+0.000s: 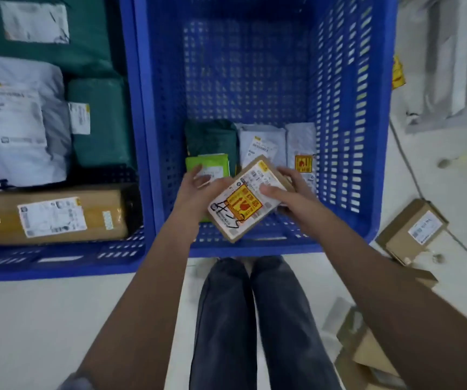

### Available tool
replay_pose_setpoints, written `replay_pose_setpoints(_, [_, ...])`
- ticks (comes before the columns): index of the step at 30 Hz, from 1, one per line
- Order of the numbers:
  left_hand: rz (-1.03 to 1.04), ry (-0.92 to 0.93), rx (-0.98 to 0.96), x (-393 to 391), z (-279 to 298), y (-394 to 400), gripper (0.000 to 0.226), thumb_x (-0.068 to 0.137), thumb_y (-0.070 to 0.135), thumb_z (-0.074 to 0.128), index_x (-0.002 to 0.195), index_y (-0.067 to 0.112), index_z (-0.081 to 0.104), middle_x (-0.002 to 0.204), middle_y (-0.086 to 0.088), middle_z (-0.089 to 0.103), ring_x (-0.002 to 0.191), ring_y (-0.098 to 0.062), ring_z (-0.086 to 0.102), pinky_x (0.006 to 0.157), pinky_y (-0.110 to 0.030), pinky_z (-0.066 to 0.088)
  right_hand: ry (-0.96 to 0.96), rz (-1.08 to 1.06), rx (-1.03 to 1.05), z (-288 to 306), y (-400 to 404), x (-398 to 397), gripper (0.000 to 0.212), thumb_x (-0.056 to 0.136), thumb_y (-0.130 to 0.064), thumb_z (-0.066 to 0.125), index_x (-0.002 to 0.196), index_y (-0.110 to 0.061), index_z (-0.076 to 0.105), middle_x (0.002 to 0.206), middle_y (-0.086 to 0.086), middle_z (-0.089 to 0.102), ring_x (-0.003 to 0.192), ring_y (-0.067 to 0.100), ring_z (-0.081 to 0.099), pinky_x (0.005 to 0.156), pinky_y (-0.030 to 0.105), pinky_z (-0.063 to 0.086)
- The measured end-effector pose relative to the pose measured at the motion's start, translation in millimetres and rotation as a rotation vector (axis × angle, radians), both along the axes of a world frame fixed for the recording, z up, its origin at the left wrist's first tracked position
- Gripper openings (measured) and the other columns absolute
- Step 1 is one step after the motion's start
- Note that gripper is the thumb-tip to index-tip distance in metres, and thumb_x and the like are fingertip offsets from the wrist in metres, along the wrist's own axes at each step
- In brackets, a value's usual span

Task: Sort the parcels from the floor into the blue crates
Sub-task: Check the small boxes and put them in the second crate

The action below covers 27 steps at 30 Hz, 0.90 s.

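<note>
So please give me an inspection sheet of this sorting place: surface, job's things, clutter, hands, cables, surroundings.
Surface: pale floor, some dirt marks at right.
Job's things: cardboard parcel held over the middle crate, which has several small parcels; left crate holds larger bags and a brown box; one small box waits on the floor.
Clutter: flattened cardboard at lower right.
Hands: left hand and right hand both grip the parcel.
Cables: one cable on the floor at right.
Surroundings: grey structure, blurred.

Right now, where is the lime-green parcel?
In the head view, the lime-green parcel lies inside the middle blue crate, under the left hand, below a dark green parcel.
</note>
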State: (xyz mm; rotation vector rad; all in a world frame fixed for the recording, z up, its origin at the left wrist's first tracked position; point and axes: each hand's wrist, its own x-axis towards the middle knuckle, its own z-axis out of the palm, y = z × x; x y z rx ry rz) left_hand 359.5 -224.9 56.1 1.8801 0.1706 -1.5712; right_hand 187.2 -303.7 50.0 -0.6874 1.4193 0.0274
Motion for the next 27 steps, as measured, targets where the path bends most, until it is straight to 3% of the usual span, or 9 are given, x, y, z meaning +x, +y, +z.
replay_pose_setpoints(4, [-0.418,0.018,0.068,-4,-10,-11,0.077,0.070,0.052,0.075,0.137,0.026,0.046,0.128,0.002,0.059,0.111,-0.019,0.060,0.097,-0.036,0.048,0.005,0.024,0.001,-13,-16,19,0.065,0.079,-0.019,0.074,0.135,-0.025,0.040,0.124,0.008,0.059,0.107,0.025,0.062,0.089,0.036,0.051])
replay_pose_setpoints(6, [-0.384,-0.026,0.074,-8,-20,-15,0.078,0.072,0.048,0.075,0.138,0.022,0.044,0.129,0.003,0.057,0.111,-0.016,0.057,0.094,-0.032,0.047,0.018,-0.057,0.020,-20,-20,26,0.071,0.081,-0.016,0.073,0.139,-0.016,0.033,0.120,0.012,0.060,0.107,0.026,0.062,0.096,0.036,0.049])
replay_pose_setpoints(9, [-0.205,-0.145,0.043,-9,-30,-14,0.057,0.086,0.032,0.067,0.136,0.015,0.046,0.125,-0.001,0.059,0.104,-0.016,0.056,0.085,-0.027,0.044,0.114,-0.094,0.018,-37,-18,43,0.051,0.084,-0.018,0.069,0.126,0.001,0.049,0.114,0.015,0.065,0.107,0.028,0.064,0.096,0.037,0.050])
replay_pose_setpoints(12, [-0.133,-0.288,0.083,-4,-42,-2,0.039,0.095,0.024,0.052,0.133,0.015,0.048,0.125,-0.005,0.061,0.110,-0.023,0.059,0.089,-0.034,0.048,0.138,-0.007,0.097,-42,-6,68,0.025,0.091,-0.023,0.058,0.111,-0.010,0.064,0.101,0.007,0.069,0.084,0.019,0.064,0.074,0.034,0.054])
replay_pose_setpoints(14, [-0.202,-0.412,0.158,1,-50,9,0.034,0.098,0.016,0.042,0.131,0.013,0.047,0.123,-0.010,0.060,0.109,-0.030,0.059,0.088,-0.041,0.050,0.097,0.096,0.158,-45,6,84,0.025,0.093,-0.027,0.054,0.115,-0.019,0.063,0.102,0.001,0.068,0.084,0.014,0.061,0.075,0.034,0.051])
replay_pose_setpoints(18, [-0.791,-0.668,0.335,-2,-58,23,0.060,0.093,0.002,0.044,0.147,0.006,0.017,0.134,-0.021,0.046,0.107,-0.034,0.060,0.083,-0.041,0.050,0.073,0.305,0.125,-48,32,98,0.045,0.095,-0.024,0.046,0.140,-0.022,0.044,0.139,0.002,0.053,0.121,0.020,0.053,0.105,0.041,0.043])
replay_pose_setpoints(21, [-1.214,-0.736,0.398,-12,-59,25,0.079,0.094,0.006,0.046,0.151,0.014,-0.010,0.144,-0.024,0.031,0.118,-0.035,0.051,0.084,-0.039,0.050,0.044,0.350,0.107,-53,43,99,0.047,0.099,-0.012,0.038,0.146,-0.019,0.034,0.144,0.002,0.045,0.128,0.020,0.047,0.095,0.023,0.039])
replay_pose_setpoints(25, [-1.350,-0.636,0.448,-7,-68,18,0.083,0.095,0.011,0.045,0.150,0.017,-0.017,0.147,-0.025,0.029,0.125,-0.037,0.043,0.085,-0.040,0.048,0.033,0.398,0.125,-64,46,108,0.047,0.099,-0.015,0.034,0.146,-0.018,0.033,0.141,0.006,0.049,0.110,0.016,0.052,0.082,0.018,0.043])
replay_pose_setpoints(27, [-1.381,-0.660,0.466,-5,-75,17,0.089,0.093,0.007,0.049,0.149,0.012,-0.020,0.146,-0.025,0.032,0.118,-0.036,0.050,0.079,-0.040,0.049,0.087,0.392,0.194,-69,45,107,0.045,0.100,-0.019,0.034,0.144,-0.012,0.036,0.141,0.009,0.048,0.115,0.020,0.050,0.088,0.022,0.045])
